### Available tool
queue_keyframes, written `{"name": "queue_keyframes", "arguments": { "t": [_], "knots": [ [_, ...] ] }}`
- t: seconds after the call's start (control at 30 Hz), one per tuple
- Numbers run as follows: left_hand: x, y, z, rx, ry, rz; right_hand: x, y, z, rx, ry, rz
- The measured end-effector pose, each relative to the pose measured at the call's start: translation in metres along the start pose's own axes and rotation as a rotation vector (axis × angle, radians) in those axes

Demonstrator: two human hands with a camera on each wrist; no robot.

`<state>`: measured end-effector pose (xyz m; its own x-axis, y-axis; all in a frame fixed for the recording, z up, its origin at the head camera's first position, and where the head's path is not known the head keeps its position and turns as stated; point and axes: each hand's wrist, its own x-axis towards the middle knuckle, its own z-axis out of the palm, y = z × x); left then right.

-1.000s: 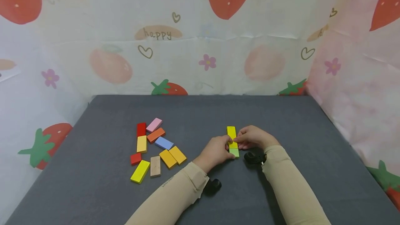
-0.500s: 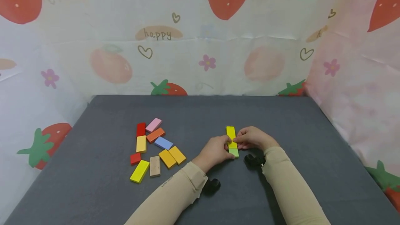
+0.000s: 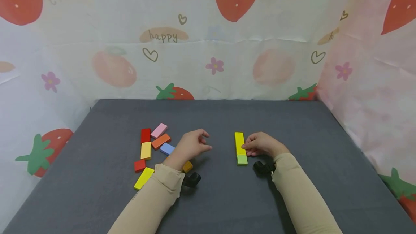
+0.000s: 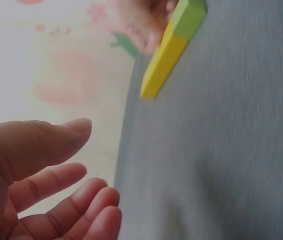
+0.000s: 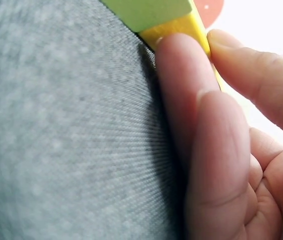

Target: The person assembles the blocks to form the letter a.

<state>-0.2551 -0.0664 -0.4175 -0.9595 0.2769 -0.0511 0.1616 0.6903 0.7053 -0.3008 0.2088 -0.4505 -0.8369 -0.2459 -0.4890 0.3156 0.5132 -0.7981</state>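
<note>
The right hand [image 3: 262, 143] pinches the yellow block [image 3: 239, 142], a green block [image 3: 242, 160] touching its near end (steadying both, I'd say), while the left hand [image 3: 191, 145], loose and empty, hangs left of it, presumably needing another.

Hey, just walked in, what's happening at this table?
Someone is handling small colored blocks on a dark gray table. The right hand touches the right side of a yellow block, whose near end meets a green block in a straight row. The left hand holds nothing, its fingers apart from that row. More loose blocks lie to the left, some partly hidden behind the left arm.
</note>
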Motion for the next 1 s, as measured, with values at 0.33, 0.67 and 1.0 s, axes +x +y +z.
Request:
{"name": "queue_keyframes", "arguments": {
  "t": [0.33,0.67,1.0],
  "knots": [
    [-0.017,-0.035,-0.035,-0.006,-0.061,-0.077,0.000,0.002,0.001,0.035,0.007,0.014],
    [-0.030,-0.051,-0.046,0.086,-0.211,-0.003,-0.001,0.000,0.000,0.023,-0.010,0.006],
    [-0.027,-0.062,-0.041,0.153,-0.273,0.066,-0.002,-0.002,-0.001,0.020,-0.003,0.022]
  ]
}}
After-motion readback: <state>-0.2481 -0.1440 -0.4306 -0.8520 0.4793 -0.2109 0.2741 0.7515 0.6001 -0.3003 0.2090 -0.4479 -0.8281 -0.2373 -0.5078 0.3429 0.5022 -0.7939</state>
